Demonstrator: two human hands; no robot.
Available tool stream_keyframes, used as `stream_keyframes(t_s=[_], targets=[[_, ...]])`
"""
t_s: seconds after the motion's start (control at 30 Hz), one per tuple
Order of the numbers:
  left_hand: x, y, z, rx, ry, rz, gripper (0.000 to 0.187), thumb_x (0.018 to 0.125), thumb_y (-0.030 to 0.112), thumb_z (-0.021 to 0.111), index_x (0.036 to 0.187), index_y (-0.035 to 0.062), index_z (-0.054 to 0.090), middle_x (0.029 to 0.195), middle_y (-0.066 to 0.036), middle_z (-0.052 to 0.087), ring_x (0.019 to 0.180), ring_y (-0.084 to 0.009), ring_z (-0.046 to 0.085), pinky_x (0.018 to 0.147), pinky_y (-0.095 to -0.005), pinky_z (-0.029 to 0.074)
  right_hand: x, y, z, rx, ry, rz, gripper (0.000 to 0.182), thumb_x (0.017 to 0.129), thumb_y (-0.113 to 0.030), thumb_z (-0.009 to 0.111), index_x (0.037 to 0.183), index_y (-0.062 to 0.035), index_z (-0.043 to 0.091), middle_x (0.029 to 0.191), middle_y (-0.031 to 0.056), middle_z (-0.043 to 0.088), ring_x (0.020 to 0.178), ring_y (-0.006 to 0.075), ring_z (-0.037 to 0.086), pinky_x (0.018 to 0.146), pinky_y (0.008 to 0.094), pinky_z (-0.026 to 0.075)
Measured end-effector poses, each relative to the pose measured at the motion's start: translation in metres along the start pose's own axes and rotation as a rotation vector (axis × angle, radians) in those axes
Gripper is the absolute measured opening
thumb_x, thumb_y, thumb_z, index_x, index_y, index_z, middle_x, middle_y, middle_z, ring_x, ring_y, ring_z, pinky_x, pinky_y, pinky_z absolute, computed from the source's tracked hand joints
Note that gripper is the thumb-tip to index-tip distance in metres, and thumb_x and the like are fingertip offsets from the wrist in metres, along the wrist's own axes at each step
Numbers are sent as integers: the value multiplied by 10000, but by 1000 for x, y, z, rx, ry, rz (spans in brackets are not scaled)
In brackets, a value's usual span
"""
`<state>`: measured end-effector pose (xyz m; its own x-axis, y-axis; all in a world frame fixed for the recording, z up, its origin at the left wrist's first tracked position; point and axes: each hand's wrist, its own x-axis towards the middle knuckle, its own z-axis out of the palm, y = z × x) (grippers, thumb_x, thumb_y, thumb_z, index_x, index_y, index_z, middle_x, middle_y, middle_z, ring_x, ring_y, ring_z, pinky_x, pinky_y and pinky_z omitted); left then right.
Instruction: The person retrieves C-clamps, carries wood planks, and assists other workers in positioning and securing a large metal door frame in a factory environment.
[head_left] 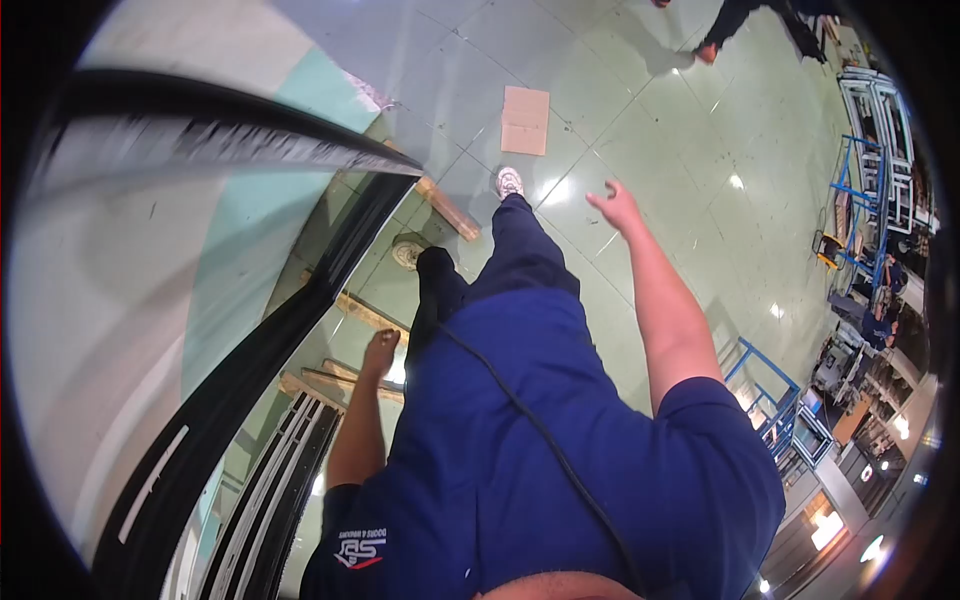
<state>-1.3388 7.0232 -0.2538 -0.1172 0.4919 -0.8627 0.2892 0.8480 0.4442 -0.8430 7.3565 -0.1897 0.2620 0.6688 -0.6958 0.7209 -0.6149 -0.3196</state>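
Note:
My left hand [381, 352] hangs low beside my left thigh with its fingers curled in; I see nothing in it. Near it are wooden battens [370, 313] on the floor and a black-edged frame [345, 260] leaning on my left. My right hand [616, 208] is held out in front on the right, thumb and fingers apart, touching nothing. Beneath it lies the tiled floor [660, 170].
A flat piece of cardboard [525, 121] lies just ahead of my front shoe [509, 182]. Long dark profiles [270, 490] stand at lower left. Blue metal racks [860, 190] with white frames line the right side. Another person's legs [735, 25] show at the top right.

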Motion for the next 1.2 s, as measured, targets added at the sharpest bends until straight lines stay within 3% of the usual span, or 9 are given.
stream_keyframes(t_s=[0.03, 0.1, 0.23, 0.3, 0.43, 0.63, 0.77, 0.97, 1.2], targets=[[10, 26, -5, 200, 46, 169, 495, 900, 392, 562, 1214, 10, 548, 1070, -163, 641, 987, -298, 606, 868, -357, 462, 19, 28, 15, -40, -6, 24, 808, 694, -431, 764, 1322, -19, 466, 1293, 205, 532, 1191, 296, 526, 976, 381, 429], [26, 94, -16, 213, 77, 150, 477, 905, 362, 553, 1198, -14, 542, 1103, -193, 621, 1027, -311, 587, 897, -359, 446, 61, 76, 40, -88, -43, 62, 802, 693, -418, 769, 1321, -20, 467, 1288, 206, 534, 1191, 297, 528, 988, 378, 423], [37, 235, 29, -416, 409, -53, 449, 956, 328, 479, 1275, 12, 480, 1203, -157, 572, 1106, -276, 554, 961, -368, 422, 155, 101, 93, -254, -210, 49, 802, 703, -399, 765, 1336, -23, 447, 1298, 201, 527, 1194, 315, 521, 997, 378, 419], [55, 261, 70, -527, 385, -66, 401, 964, 278, 477, 1276, 25, 465, 1166, -120, 577, 1067, -212, 562, 926, -336, 433, 208, 104, 123, -272, -296, 68, 809, 707, -399, 762, 1343, -21, 435, 1303, 198, 524, 1196, 320, 518, 1000, 378, 417], [78, 251, 146, -21, 15, -114, 329, 930, 115, 542, 1236, 1, 498, 1160, -119, 585, 1073, -191, 563, 945, -323, 435, 340, 116, 194, -143, -258, 143, 860, 707, -409, 760, 1384, -41, 379, 1331, 199, 496, 1224, 316, 492, 1014, 390, 407], [69, 213, 180, -122, 121, -538, 344, 924, 121, 571, 1229, -22, 500, 1142, -132, 598, 1071, -197, 572, 944, -313, 440, 512, 109, 245, -139, -59, 142, 947, 653, -516, 776, 1347, 1, 392, 1312, 240, 479, 1196, 342, 503, 987, 413, 430], [26, 209, 166, -132, 325, -812, 422, 957, 284, 528, 1270, 7, 465, 1129, -115, 597, 1004, -187, 589, 874, -317, 472, 581, 100, 257, -190, 99, 206, 937, 659, -569, 759, 1321, -38, 362, 1305, 199, 444, 1172, 347, 505, 940, 461, 454], [-90, 184, 162, -107, 421, -1136, 485, 920, 363, 575, 1257, 28, 478, 1119, -114, 606, 990, -207, 592, 851, -339, 475, 621, 76, 291, -305, 246, 279, 1040, 603, -579, 794, 1342, -41, 299, 1334, 187, 390, 1197, 361, 453, 961, 475, 424], [-157, 137, 208, -135, 377, -1357, 477, 891, 365, 597, 1230, 42, 504, 1095, -112, 630, 961, -206, 610, 815, -354, 491, 642, 82, 303, 109, 208, 246, 896, 617, -417, 837, 1285, -12, 397, 1230, 196, 534, 1120, 330, 543, 955, 424, 432]])
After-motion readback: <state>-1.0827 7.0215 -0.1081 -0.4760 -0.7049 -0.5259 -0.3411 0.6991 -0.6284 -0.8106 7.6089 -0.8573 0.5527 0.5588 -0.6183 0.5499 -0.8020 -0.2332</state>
